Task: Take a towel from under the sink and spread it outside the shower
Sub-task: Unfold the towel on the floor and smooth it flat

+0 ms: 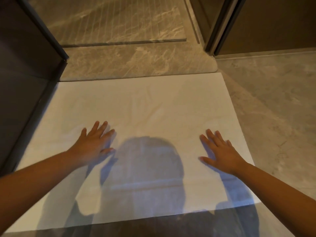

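Towel [153, 103] lies flat under left hand [95, 144] and right hand [218, 151].

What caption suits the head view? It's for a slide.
Both hands, left and right, press flat on a white towel spread on the floor by the shower sill.

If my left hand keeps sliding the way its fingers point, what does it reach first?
The left hand would cross bare towel, then reach its far edge at the marble shower threshold, probably.
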The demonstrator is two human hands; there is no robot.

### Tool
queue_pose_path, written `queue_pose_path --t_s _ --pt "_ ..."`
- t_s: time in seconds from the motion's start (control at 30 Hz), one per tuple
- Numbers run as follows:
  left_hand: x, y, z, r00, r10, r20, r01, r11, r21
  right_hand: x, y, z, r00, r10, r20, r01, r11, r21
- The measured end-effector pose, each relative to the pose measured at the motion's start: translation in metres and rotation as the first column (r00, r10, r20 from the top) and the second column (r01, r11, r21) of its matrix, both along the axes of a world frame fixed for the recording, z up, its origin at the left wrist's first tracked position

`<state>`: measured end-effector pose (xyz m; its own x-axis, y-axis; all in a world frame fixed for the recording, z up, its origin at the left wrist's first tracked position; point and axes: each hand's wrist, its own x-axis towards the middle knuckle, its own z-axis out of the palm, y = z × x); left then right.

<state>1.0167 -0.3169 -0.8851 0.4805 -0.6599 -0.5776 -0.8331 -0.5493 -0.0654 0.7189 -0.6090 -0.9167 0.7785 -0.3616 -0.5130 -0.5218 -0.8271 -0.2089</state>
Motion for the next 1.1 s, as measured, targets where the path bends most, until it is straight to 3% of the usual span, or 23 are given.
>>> queue_pose_path --t_s 0.13,0.27,0.43,0.53,0.73,0.83,0.97,1.1 --pt "0.026 -0.038 0.013 0.996 -0.062 0.067 0.063 0.998 -0.013 0.05 0.007 -0.003 0.996 -0.009 0.092 0.008 1.0 0.018" --pt "-0.002 -0.081 -0.014 0.971 0.231 -0.061 -0.238 0.95 -0.2 0.097 0.025 -0.009 0.987 0.029 0.159 -0.038 0.998 0.052" --pt "-0.058 -0.085 -0.072 0.929 0.367 -0.05 -0.358 0.855 -0.375 0.135 0.043 -0.01 0.956 0.195 0.219 -0.201 0.98 0.004" --pt "-0.065 -0.078 -0.079 0.933 0.359 -0.019 -0.331 0.839 -0.433 0.149 0.046 -0.01 0.928 0.287 0.236 -0.284 0.958 -0.048" --pt "-0.064 -0.081 -0.078 0.933 0.359 0.006 -0.321 0.841 -0.435 0.174 0.053 -0.033 0.883 0.358 0.304 -0.383 0.923 0.027" --pt "-0.063 -0.08 -0.079 0.936 0.353 0.017 -0.31 0.842 -0.441 0.177 0.046 -0.05 0.836 0.419 0.355 -0.431 0.901 -0.048" --pt "-0.063 -0.081 -0.077 0.931 0.364 0.032 -0.318 0.85 -0.42 0.193 0.009 -0.06 0.853 0.338 0.399 -0.318 0.941 -0.118" --pt "-0.06 -0.082 -0.077 0.931 0.362 0.036 -0.317 0.855 -0.411 0.212 -0.062 -0.062 0.926 0.072 0.37 -0.01 0.986 -0.169"
